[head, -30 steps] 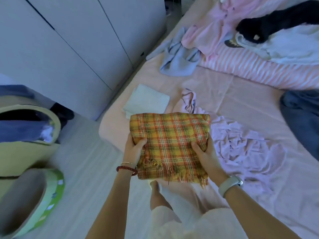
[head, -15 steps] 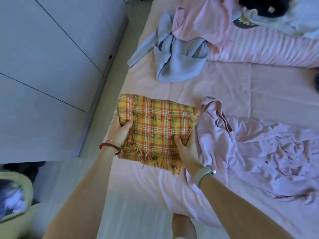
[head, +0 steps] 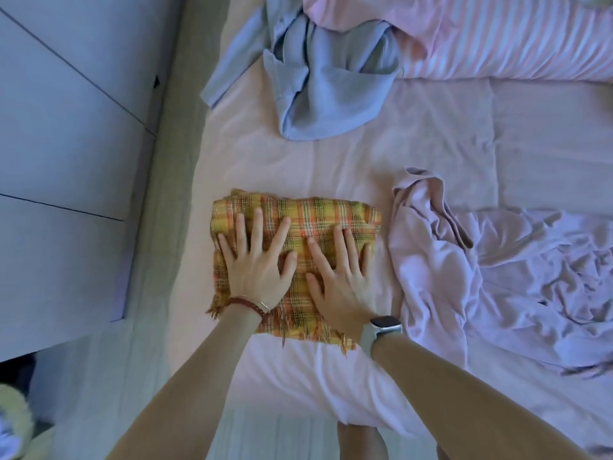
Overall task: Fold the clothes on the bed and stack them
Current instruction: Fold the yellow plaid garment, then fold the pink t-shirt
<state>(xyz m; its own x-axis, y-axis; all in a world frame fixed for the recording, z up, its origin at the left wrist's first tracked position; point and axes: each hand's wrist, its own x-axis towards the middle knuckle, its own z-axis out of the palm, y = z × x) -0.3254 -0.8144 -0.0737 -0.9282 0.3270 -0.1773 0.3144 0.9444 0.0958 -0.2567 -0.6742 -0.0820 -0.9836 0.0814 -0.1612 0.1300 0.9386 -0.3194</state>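
Right now I have both palms flat on the folded plaid scarf (head: 298,227), which lies near the left edge of the bed (head: 431,161), its fringe toward me. My left hand (head: 257,263) and right hand (head: 341,277) rest side by side, fingers straight and spread, gripping nothing. Next, I judge, comes the crumpled lilac garment (head: 481,270) just to the right of the scarf, so my right hand is nearer; the blue garment (head: 325,88) lies farther up the bed.

The folded scarf (head: 295,227) is yellow-and-orange plaid. The bedsheet (head: 431,134) is pale pink, one crumpled garment (head: 497,277) lilac, another (head: 325,81) light blue. The duvet (head: 514,38) has pink-and-white stripes.
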